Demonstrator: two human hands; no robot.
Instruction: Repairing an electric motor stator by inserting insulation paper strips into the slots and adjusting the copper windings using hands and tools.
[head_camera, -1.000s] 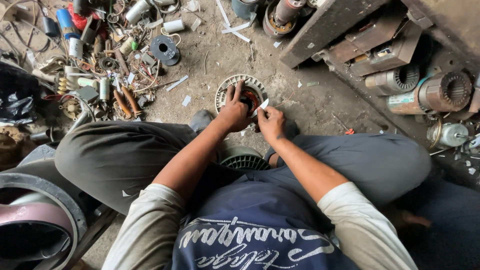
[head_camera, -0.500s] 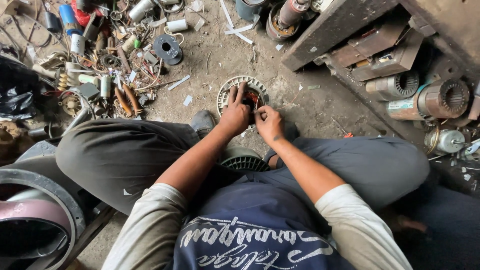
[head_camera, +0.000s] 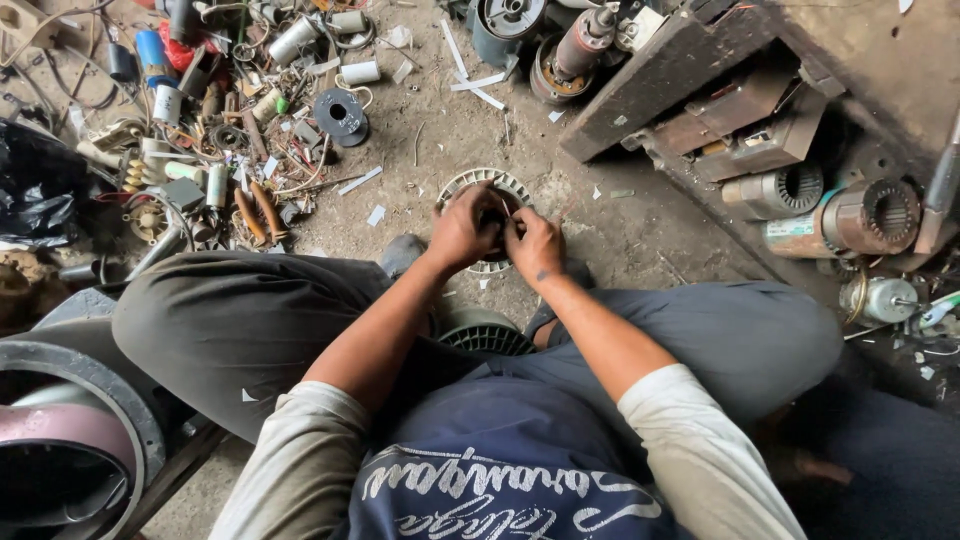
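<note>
A round motor stator (head_camera: 470, 186) with pale slot liners and copper-coloured winding stands on the dirty concrete floor between my knees. My left hand (head_camera: 463, 228) rests on its left half, fingers curled into the bore. My right hand (head_camera: 533, 243) presses against the left hand over the stator's middle, fingertips pinched on something small that I cannot make out. Both hands cover most of the stator; only its upper and left rim show. A ribbed grey fan cover (head_camera: 487, 331) lies just under my forearms.
A heap of small parts, capacitors, wire spools and a black reel (head_camera: 340, 112) lies at the upper left. Old motor bodies (head_camera: 860, 220) and rusty metal blocks (head_camera: 735, 110) crowd the right. A large round housing (head_camera: 60, 430) sits at my lower left.
My hands have drawn together over the stator's centre. The white strip once in my right hand is no longer visible. The view has shifted slightly.
</note>
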